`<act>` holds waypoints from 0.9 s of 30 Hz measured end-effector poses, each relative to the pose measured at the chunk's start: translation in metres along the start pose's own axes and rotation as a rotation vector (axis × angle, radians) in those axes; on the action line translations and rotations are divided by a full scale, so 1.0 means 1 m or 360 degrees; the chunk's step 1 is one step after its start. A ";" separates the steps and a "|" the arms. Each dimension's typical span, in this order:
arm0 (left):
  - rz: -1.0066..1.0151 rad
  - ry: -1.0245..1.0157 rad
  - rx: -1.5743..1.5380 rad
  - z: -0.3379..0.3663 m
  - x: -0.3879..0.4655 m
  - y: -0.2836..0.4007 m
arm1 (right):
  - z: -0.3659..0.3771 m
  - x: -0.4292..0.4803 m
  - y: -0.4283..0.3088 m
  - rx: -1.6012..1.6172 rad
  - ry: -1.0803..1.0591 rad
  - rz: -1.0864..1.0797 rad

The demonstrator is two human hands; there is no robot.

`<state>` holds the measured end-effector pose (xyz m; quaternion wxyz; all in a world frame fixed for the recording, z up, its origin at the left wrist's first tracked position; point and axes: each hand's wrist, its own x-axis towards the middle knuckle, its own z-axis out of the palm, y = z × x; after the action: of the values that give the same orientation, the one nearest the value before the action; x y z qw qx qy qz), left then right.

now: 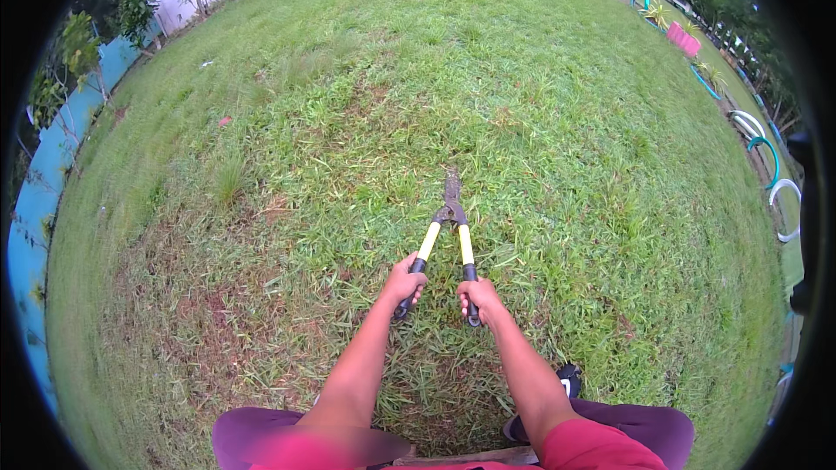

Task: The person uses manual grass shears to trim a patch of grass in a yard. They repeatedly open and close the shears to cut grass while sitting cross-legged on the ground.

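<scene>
My left hand (404, 282) is closed around the black grip of one handle of a pair of hedge shears (451, 212). On the other black grip is my right hand (479, 296). Yellow sleeves cover the upper handles, and the dark, worn blades point away from me, lying together over the grass (522, 209). Both hands sit close to each other, with the handles only slightly spread. Cut blades of grass and dry clippings lie around the shears.
A blue wall (29, 235) with small trees runs along the left. Half-buried painted tires (786, 209) and a pink planter (683, 39) line the right. A small red scrap (225, 121) lies in the grass. My shoe (569, 380) rests at lower right, beside a wooden edge (470, 457) beneath me.
</scene>
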<state>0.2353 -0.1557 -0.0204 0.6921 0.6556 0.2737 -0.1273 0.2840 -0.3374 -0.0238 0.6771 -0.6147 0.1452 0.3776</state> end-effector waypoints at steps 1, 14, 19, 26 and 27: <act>0.0080 0.0095 0.0063 0.001 0.000 0.002 | -0.012 0.004 -0.002 0.0051 -0.0061 0.0144; 0.0031 -0.0197 0.0080 -0.037 0.027 0.030 | 0.012 -0.005 -0.051 -0.0055 0.0036 0.0091; 0.0042 -0.0059 -0.0081 -0.001 0.030 0.014 | -0.017 0.024 -0.026 -0.0018 0.0016 0.0102; -0.0046 -0.0178 0.0118 -0.053 0.024 0.055 | -0.105 0.031 -0.093 -0.0378 -0.0380 0.0266; -0.0099 -0.0060 0.0212 -0.057 0.028 0.059 | -0.095 0.026 -0.101 -0.0327 -0.0275 0.0255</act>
<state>0.2775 -0.0883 0.0142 0.6477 0.6889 0.2717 -0.1791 0.3970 -0.4139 0.0129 0.5885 -0.6323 0.0956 0.4946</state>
